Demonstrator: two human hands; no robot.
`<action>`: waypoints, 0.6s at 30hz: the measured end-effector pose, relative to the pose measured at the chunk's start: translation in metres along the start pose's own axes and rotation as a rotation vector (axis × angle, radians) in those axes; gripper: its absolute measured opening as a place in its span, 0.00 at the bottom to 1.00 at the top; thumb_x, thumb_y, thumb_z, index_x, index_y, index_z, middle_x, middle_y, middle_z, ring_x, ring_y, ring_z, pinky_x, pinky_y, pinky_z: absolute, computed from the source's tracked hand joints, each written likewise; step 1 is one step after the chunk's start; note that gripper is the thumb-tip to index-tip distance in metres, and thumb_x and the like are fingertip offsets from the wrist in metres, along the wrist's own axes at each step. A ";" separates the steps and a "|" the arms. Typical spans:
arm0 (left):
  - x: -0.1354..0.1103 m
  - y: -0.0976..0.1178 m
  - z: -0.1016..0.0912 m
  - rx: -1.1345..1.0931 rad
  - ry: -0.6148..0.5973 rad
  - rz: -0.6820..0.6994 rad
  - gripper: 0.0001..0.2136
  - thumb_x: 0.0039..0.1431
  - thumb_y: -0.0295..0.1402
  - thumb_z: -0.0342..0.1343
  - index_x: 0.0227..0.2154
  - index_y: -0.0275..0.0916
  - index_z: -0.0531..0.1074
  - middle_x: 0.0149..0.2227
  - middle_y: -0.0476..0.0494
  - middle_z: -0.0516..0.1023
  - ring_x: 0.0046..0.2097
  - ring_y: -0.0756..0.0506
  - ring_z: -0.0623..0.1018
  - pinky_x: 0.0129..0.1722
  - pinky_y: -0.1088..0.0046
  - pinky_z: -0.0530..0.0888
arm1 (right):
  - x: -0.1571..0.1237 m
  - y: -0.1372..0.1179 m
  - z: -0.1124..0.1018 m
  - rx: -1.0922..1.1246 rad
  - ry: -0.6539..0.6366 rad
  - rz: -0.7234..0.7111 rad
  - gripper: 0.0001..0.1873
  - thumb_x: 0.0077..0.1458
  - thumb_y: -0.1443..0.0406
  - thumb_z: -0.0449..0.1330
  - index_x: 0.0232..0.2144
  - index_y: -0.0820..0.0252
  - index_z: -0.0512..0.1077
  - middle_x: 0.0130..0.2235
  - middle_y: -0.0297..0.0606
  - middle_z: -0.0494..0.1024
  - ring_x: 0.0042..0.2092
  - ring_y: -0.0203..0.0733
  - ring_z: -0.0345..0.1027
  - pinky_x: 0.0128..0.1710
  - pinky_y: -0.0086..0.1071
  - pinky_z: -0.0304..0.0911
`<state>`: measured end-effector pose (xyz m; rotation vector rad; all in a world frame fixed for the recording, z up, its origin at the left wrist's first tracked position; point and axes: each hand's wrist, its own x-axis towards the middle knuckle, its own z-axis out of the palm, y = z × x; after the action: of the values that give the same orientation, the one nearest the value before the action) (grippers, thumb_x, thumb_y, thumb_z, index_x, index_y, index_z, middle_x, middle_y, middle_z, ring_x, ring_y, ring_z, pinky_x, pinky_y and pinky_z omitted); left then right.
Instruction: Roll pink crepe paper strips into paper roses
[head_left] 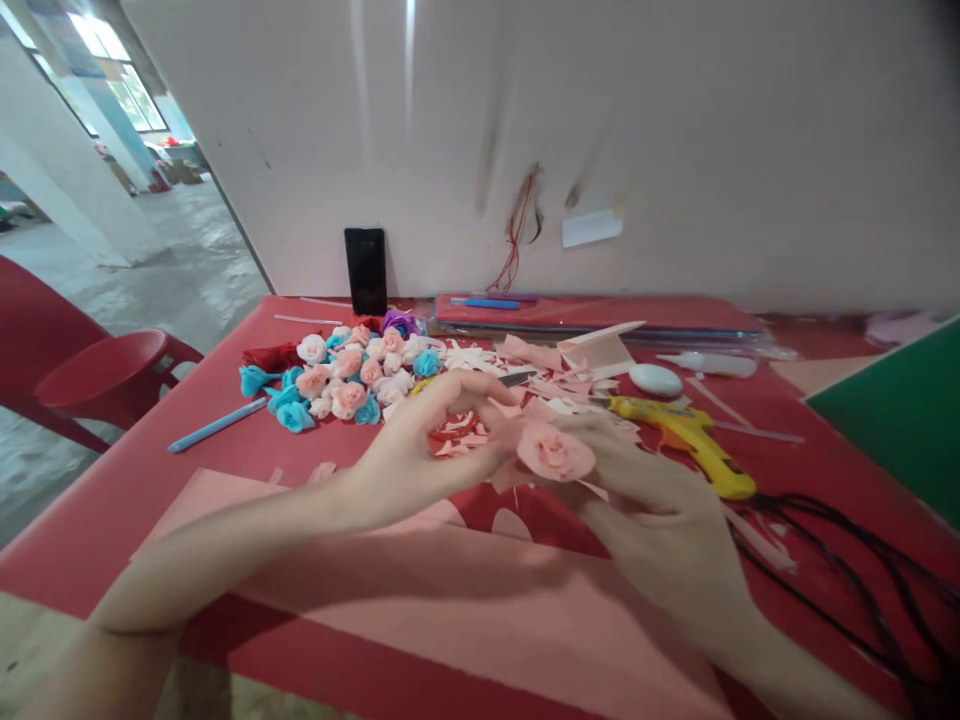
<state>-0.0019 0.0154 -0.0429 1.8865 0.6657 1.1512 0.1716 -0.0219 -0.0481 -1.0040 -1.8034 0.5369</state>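
A pink paper rose (555,452) is held above the red table (112,500), between both hands. My right hand (660,500) grips it from below and the right, fingers closed round its base. My left hand (427,440) pinches the rose's left edge with thumb and fingers curved. Just behind the hands lies a pile of finished paper roses (352,375) in pink, white and blue. Pink paper scraps (540,385) litter the table by the hands.
A yellow glue gun (694,440) with black cable (840,560) lies to the right. A pink sheet (450,590) covers the near table. A blue pen (217,425), black phone (365,270) against the wall, green sheet (900,410), red chair (82,370) at left.
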 end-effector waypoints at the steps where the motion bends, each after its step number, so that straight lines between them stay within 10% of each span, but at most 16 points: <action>1: -0.001 0.000 0.001 0.011 0.001 0.011 0.10 0.53 0.27 0.56 0.39 0.37 0.66 0.37 0.45 0.74 0.40 0.49 0.74 0.41 0.75 0.71 | -0.001 0.000 0.000 0.003 0.017 -0.012 0.15 0.52 0.71 0.58 0.30 0.41 0.77 0.31 0.29 0.79 0.37 0.44 0.69 0.37 0.38 0.66; 8: -0.006 0.000 0.008 0.071 -0.020 0.127 0.01 0.55 0.26 0.54 0.31 0.37 0.68 0.30 0.46 0.74 0.34 0.50 0.72 0.37 0.73 0.70 | -0.013 0.008 -0.002 -0.089 -0.003 -0.200 0.21 0.51 0.78 0.55 0.35 0.43 0.72 0.36 0.33 0.77 0.39 0.46 0.65 0.40 0.41 0.61; 18: -0.002 -0.010 -0.003 0.192 0.153 0.369 0.13 0.57 0.19 0.46 0.41 0.42 0.66 0.37 0.47 0.70 0.37 0.50 0.69 0.36 0.73 0.69 | -0.011 0.011 -0.005 -0.377 0.136 -0.594 0.12 0.52 0.78 0.53 0.28 0.57 0.68 0.30 0.35 0.62 0.34 0.41 0.57 0.35 0.39 0.57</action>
<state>-0.0062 0.0206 -0.0518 2.1603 0.5389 1.5230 0.1822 -0.0255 -0.0597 -0.6669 -1.9953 -0.2386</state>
